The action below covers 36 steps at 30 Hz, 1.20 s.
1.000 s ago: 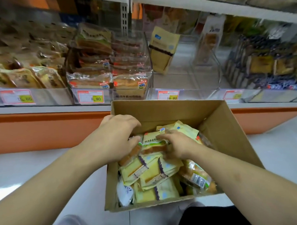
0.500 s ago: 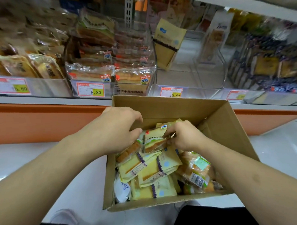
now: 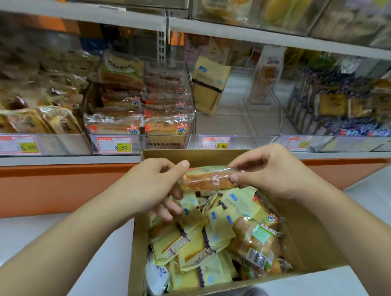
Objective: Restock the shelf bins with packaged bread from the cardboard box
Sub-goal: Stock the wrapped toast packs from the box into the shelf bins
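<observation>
Shelving (image 3: 230, 39) ran across the far side, white boards at two levels, clear bins (image 3: 189, 99) on the lower one. Far-left bin held brown-wrapped loaves, blurred. Next bin to the right was stacked full with clear-wrapped sliced bread packs (image 3: 114, 126), red and blue labels facing near. Bin right of that held one yellow pack (image 3: 210, 85) leaning tilted against the divider, rest of its floor bare. Further right stood a tall clear pack (image 3: 266, 79) upright, then a bin of dark blue-and-yellow packs (image 3: 344, 107) at far right. Price tags (image 3: 114, 144) sat along the shelf's near edge; readable ones said 8.80 and 10.80.

Cardboard box (image 3: 308, 237) sat open on the near side, just below the shelf edge, flaps up. Inside lay a loose pile of pale yellow bread packs (image 3: 217, 233) with purple bands, plus clear-wrapped brown bread with a barcode label (image 3: 258, 255) on the right, and a white pouch (image 3: 157, 275) at the near-left corner.

Both bare forearms reached in from the near side. Left hand (image 3: 151, 189) gripped the left end of a clear-wrapped bread pack (image 3: 207, 178), thumb on top, fingers curled beneath. Right hand (image 3: 270, 174) pinched the pack's right end, thumb on the near side, fingers curled over the top. Pack was held level above the box's far half, clear of the pile, lower than the shelf bins, in front of the 8.80 and 10.80 tags.
</observation>
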Each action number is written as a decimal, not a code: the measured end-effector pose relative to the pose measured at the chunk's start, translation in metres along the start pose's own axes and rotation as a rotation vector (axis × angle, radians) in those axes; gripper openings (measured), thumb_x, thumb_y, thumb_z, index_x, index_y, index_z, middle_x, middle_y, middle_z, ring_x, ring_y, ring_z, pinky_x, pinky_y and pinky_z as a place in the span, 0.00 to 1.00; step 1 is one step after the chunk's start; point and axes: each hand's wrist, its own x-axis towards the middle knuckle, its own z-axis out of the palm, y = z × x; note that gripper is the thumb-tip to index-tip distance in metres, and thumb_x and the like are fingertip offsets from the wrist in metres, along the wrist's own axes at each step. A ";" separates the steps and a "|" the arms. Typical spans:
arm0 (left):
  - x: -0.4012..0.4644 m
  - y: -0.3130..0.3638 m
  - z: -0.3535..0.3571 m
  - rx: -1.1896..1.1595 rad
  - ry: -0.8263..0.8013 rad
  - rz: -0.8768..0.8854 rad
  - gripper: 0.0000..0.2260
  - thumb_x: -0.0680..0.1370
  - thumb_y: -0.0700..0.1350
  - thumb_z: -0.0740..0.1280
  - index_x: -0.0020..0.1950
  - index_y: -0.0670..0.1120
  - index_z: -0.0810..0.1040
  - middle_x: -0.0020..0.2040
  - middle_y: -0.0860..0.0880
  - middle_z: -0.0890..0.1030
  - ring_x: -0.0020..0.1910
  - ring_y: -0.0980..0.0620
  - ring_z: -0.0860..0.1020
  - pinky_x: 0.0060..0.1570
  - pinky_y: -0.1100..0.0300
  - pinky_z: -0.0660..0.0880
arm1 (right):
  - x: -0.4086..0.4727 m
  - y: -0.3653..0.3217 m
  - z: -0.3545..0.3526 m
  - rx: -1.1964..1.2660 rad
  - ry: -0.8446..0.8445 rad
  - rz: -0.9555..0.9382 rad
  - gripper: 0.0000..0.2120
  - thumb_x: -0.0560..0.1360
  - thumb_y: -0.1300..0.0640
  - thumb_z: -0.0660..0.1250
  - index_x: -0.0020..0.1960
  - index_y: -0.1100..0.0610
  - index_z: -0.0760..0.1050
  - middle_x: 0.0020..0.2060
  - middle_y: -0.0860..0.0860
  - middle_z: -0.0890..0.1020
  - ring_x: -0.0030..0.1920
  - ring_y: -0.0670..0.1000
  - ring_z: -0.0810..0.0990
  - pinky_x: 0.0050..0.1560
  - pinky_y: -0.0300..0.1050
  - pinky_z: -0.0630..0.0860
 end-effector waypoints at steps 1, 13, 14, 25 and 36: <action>-0.002 0.003 0.000 -0.143 -0.017 -0.051 0.18 0.82 0.60 0.65 0.59 0.47 0.79 0.49 0.42 0.86 0.39 0.44 0.88 0.39 0.47 0.86 | -0.002 -0.004 0.000 0.043 0.017 -0.022 0.09 0.72 0.62 0.81 0.50 0.53 0.89 0.40 0.51 0.89 0.41 0.51 0.89 0.45 0.39 0.83; -0.016 0.013 -0.019 -0.678 0.097 0.199 0.24 0.77 0.35 0.72 0.69 0.53 0.73 0.54 0.40 0.87 0.55 0.41 0.86 0.55 0.49 0.83 | 0.004 -0.035 0.030 0.333 0.006 -0.180 0.23 0.77 0.55 0.77 0.68 0.37 0.80 0.66 0.45 0.81 0.56 0.53 0.86 0.58 0.56 0.84; -0.015 0.014 -0.022 -0.663 0.091 0.223 0.25 0.77 0.35 0.72 0.69 0.54 0.73 0.55 0.40 0.87 0.56 0.42 0.86 0.56 0.49 0.83 | 0.007 -0.038 0.037 0.409 0.012 -0.169 0.24 0.76 0.55 0.77 0.68 0.38 0.80 0.65 0.46 0.83 0.57 0.54 0.86 0.59 0.55 0.84; 0.037 0.041 -0.082 0.098 0.435 0.448 0.25 0.80 0.53 0.71 0.76 0.63 0.69 0.62 0.64 0.80 0.60 0.63 0.79 0.61 0.62 0.76 | 0.093 -0.088 0.057 0.421 0.321 -0.261 0.33 0.70 0.71 0.80 0.67 0.44 0.80 0.57 0.45 0.86 0.54 0.46 0.87 0.49 0.40 0.84; 0.132 0.063 -0.161 0.919 0.604 0.295 0.29 0.82 0.57 0.61 0.81 0.63 0.54 0.84 0.51 0.55 0.83 0.43 0.51 0.81 0.42 0.53 | 0.240 -0.098 0.061 -0.382 0.398 -0.195 0.31 0.77 0.48 0.75 0.77 0.40 0.68 0.74 0.48 0.69 0.73 0.54 0.70 0.69 0.45 0.70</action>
